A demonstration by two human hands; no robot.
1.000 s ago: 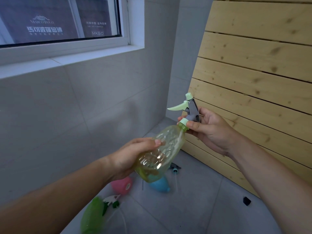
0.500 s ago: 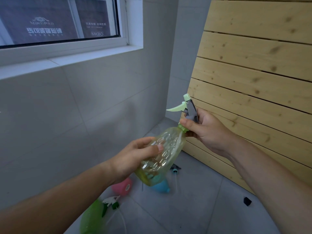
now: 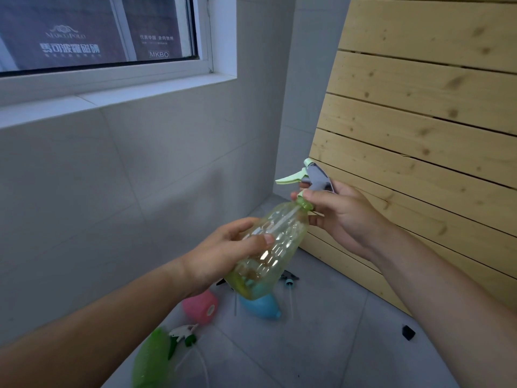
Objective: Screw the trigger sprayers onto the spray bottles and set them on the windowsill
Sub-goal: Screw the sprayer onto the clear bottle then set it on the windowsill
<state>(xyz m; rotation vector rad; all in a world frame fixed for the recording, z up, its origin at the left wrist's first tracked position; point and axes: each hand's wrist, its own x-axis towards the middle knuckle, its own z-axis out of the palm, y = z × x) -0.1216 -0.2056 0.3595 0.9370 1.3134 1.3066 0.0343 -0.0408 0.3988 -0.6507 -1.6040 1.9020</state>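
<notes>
My left hand (image 3: 223, 256) grips the body of a clear yellow-green spray bottle (image 3: 275, 247), held tilted in the air. A grey and pale green trigger sprayer (image 3: 310, 177) sits on the bottle's neck, its dip tube visible inside. My right hand (image 3: 338, 214) is closed around the sprayer's collar and neck. On the floor below lie a pink bottle (image 3: 201, 305), a blue bottle (image 3: 261, 305), a green bottle (image 3: 152, 359), a white and green sprayer (image 3: 183, 333) and a dark sprayer (image 3: 288, 278). The white windowsill (image 3: 117, 95) runs at the upper left.
A slatted pale wood panel (image 3: 419, 135) leans against the wall at right. Grey tiled wall (image 3: 126, 177) stands below the window. A small black object (image 3: 408, 332) lies on the grey floor tiles at lower right.
My right hand's fingers have shifted around the sprayer collar, and the bottle has moved slightly. The left hand keeps its grip on the body.
</notes>
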